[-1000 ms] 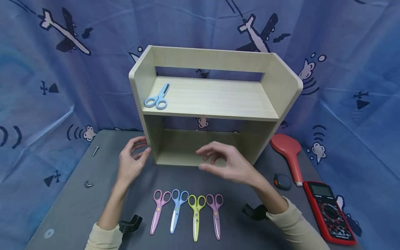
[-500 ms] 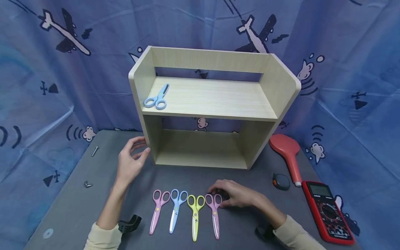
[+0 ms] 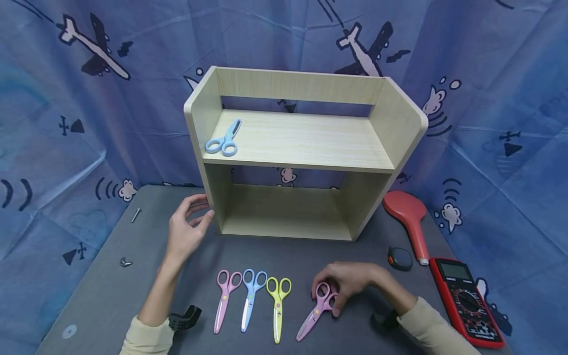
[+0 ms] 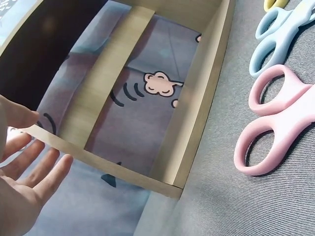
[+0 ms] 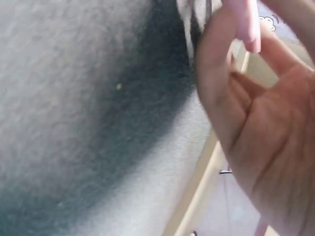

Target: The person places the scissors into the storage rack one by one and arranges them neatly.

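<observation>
My right hand (image 3: 355,282) grips a pair of pinkish-purple scissors (image 3: 313,316) by the finger loops, blades slanting toward the front left. In the right wrist view a pink part of those scissors (image 5: 245,22) shows between the fingers. My left hand (image 3: 187,235), fingers loosely bent, stays at the lower left side of the pale wooden shelf (image 3: 301,140); the left wrist view has its fingertips right at the shelf's edge. Lined up on the table lie pink scissors (image 3: 224,301), blue scissors (image 3: 251,298) and yellow scissors (image 3: 278,308). Light-blue scissors (image 3: 227,138) lie at the upper board's left end.
To the right are a red paddle-shaped tool (image 3: 408,212), a small dark tape measure (image 3: 400,258) and a red multimeter (image 3: 466,301). On the left lie a bolt (image 3: 135,215), a small metal piece (image 3: 125,262) and a white disc (image 3: 69,331). Blue printed cloth hangs behind.
My right hand came down from in front of the shelf, took hold of the rightmost scissors, and shifted them right, tilting them. The left hand has stayed in place.
</observation>
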`<state>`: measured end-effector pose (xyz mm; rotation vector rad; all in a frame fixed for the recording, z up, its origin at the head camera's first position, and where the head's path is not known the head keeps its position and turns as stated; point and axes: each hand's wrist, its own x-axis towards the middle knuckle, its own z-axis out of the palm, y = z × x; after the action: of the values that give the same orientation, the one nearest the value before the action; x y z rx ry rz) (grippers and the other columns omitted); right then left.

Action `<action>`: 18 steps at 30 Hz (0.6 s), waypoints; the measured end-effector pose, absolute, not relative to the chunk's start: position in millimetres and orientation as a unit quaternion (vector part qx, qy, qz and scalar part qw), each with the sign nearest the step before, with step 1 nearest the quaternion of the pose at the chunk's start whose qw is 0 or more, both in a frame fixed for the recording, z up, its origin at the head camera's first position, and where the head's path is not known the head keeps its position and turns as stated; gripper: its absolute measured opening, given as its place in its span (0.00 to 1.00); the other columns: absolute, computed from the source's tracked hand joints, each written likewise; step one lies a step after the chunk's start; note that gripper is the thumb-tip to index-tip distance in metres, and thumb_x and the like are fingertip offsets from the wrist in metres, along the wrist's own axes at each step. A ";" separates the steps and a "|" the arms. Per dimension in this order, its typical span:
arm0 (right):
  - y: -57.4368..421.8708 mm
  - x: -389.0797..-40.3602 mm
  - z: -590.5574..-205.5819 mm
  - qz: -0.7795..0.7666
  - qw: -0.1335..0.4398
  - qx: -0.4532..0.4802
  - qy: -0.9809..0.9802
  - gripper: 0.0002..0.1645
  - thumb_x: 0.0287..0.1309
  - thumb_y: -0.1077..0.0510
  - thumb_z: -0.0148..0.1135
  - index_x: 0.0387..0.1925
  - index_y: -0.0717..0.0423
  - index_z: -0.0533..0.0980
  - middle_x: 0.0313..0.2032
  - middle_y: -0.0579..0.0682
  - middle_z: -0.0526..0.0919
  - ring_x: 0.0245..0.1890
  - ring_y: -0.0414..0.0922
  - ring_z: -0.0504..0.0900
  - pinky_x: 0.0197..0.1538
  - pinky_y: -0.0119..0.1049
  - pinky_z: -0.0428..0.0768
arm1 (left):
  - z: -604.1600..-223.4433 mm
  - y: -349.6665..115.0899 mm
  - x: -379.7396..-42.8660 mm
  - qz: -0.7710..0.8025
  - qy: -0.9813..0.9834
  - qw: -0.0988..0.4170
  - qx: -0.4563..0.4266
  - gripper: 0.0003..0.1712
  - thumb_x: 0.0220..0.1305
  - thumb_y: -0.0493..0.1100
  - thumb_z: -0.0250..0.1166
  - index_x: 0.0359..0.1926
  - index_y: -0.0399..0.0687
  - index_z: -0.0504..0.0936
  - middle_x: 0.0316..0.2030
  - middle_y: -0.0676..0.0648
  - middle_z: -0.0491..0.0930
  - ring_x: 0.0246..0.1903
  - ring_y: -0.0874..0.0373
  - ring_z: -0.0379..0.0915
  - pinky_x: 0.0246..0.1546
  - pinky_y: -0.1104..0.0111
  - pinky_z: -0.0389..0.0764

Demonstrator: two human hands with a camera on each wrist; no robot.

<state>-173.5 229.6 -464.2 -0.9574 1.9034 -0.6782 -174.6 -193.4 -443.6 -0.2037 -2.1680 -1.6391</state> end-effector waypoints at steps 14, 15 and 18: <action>243.2 -172.6 -440.9 -0.343 0.585 -0.382 0.628 0.37 0.61 0.66 0.77 0.72 0.59 0.77 0.56 0.64 0.86 0.38 0.28 0.82 0.42 0.17 0.83 | -443.7 -192.9 -175.0 -0.590 -0.776 0.211 -0.077 0.25 0.71 0.29 0.69 0.67 0.34 0.78 0.62 0.33 0.81 0.61 0.38 0.82 0.49 0.87 0.85; 242.6 -170.8 -435.2 -0.346 0.565 -0.394 0.637 0.36 0.61 0.65 0.79 0.70 0.60 0.78 0.54 0.64 0.87 0.38 0.27 0.82 0.43 0.17 0.83 | -443.7 -192.9 -175.0 -0.590 -0.776 0.211 -0.077 0.25 0.71 0.29 0.70 0.67 0.34 0.78 0.62 0.33 0.82 0.61 0.38 0.82 0.49 0.87 0.85; 240.0 -165.2 -414.5 -0.360 0.501 -0.421 0.665 0.35 0.58 0.61 0.82 0.67 0.59 0.80 0.51 0.58 0.89 0.36 0.27 0.82 0.41 0.20 0.86 | -443.7 -193.2 -175.1 -0.587 -0.778 0.211 -0.076 0.25 0.71 0.29 0.70 0.67 0.34 0.78 0.62 0.33 0.82 0.61 0.38 0.82 0.49 0.87 0.84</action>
<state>-165.2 240.0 -414.5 -1.0181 1.6085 -0.8697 -175.1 -193.2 -443.7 -0.2119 -2.1606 -1.6318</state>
